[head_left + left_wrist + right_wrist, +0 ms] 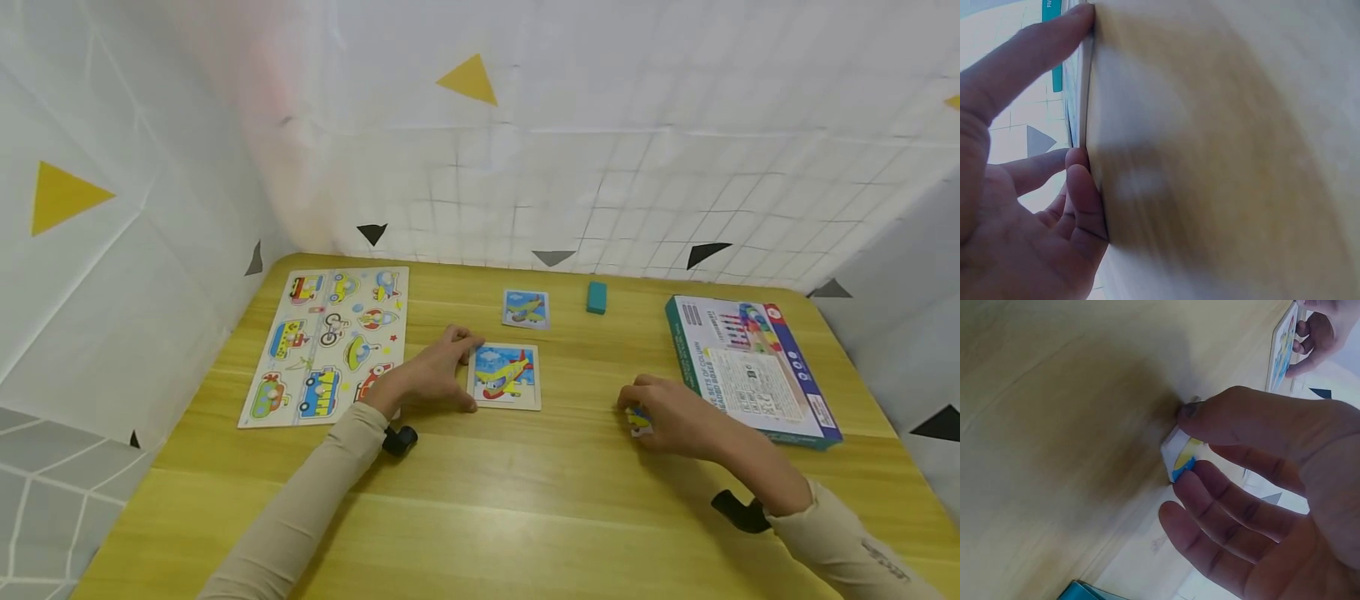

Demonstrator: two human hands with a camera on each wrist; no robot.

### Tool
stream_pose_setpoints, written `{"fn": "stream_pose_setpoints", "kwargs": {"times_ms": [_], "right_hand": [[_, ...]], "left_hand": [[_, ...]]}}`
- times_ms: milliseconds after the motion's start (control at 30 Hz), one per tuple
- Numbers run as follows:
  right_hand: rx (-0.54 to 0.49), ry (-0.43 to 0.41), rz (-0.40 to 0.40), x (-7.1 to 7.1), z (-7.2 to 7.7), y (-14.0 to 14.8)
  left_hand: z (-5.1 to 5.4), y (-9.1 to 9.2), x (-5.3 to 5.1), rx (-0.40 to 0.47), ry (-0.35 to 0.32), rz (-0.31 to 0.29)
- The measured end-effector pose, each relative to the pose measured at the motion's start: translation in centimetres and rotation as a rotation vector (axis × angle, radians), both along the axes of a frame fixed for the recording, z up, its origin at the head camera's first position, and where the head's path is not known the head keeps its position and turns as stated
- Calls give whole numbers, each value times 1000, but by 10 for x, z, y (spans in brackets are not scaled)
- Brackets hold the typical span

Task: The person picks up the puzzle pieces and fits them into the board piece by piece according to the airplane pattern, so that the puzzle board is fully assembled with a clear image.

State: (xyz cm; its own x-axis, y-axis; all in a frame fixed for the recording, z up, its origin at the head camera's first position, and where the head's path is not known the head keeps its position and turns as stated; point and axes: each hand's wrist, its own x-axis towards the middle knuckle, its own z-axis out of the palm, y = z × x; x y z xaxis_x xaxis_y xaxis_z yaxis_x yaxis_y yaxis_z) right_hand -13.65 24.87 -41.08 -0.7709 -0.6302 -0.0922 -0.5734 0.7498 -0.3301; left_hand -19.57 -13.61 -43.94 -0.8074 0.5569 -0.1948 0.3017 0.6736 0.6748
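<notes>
A square airplane jigsaw puzzle (pixel 508 379) lies on the table in the head view, a yellow plane on blue. My left hand (pixel 438 367) holds it at its left side, thumb by the near corner and fingers by the far one. In the left wrist view the thumb (pixel 1041 50) touches the puzzle's pale edge (pixel 1085 94). To the right, my right hand (pixel 675 417) pinches a small puzzle piece (pixel 639 422) low over the table. The right wrist view shows this piece's white, yellow and blue face (pixel 1184 453) between thumb and fingers; part is hidden.
A vehicle peg puzzle board (pixel 315 354) lies at the left. Behind the airplane puzzle sits a smaller airplane picture card (pixel 525 309), with a teal block (pixel 596 297) to its right. A flat box (pixel 750 371) lies beyond the right hand. White patterned sheets (pixel 570 167) surround the table.
</notes>
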Motion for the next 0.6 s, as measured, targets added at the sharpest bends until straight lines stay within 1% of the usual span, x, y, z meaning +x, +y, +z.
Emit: {"fn": "stream_pose_setpoints", "kwargs": {"times_ms": [133,233,333,467,600], "right_hand": [[8,0,-27,0,-2,0],[26,4,-62,1,-2,0],[19,-5,-83,1,-2,1],[-7,-22,-74,-1,-2,2],[-24,-30,-71,-2,-4,1]], "left_hand": [[-1,0,0,-4,6,-2],[-2,1,0,-7,10,-4],[0,0,1,-7,5,-2],[1,0,1,-4,-1,2],[1,0,1,-5,6,-4]]}}
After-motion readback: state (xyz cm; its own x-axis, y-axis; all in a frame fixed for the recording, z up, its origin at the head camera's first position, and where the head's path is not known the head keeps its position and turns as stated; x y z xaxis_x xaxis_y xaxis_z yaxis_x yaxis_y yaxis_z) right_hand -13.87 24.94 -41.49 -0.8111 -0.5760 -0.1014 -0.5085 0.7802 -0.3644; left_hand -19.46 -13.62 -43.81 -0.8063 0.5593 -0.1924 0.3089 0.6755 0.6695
